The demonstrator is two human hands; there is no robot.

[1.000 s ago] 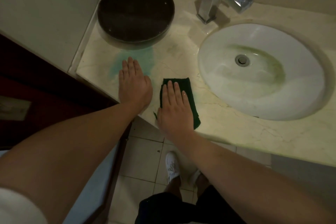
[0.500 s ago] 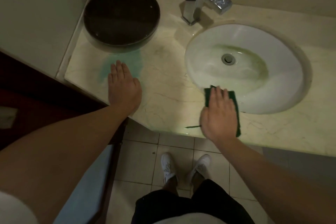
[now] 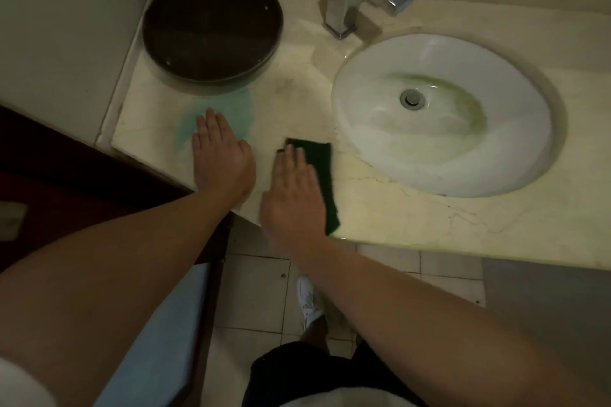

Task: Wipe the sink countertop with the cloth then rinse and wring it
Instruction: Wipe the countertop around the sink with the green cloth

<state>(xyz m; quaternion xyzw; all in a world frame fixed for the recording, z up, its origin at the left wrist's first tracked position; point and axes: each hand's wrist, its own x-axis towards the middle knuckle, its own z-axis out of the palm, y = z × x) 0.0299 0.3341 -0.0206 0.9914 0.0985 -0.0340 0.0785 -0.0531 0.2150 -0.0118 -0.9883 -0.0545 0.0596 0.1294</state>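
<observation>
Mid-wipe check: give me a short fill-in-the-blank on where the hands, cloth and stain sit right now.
1. The right hand presses flat on the dark green cloth, which lies on the ____.
2. The left hand rests flat, its fingertips over a ____ stain.
3. The round dark brown tray sits in the back ____ corner of the beige marble countertop.
4. The white oval basin shows a ____ ring near its drain.

Missing words: countertop; blue-green; left; green

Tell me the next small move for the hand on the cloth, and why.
Probably slide the right hand, pressed flat on the green cloth, toward the back of the countertop: a blue-green smear lies unwiped ahead, by the left hand, which may need lifting first.
</observation>
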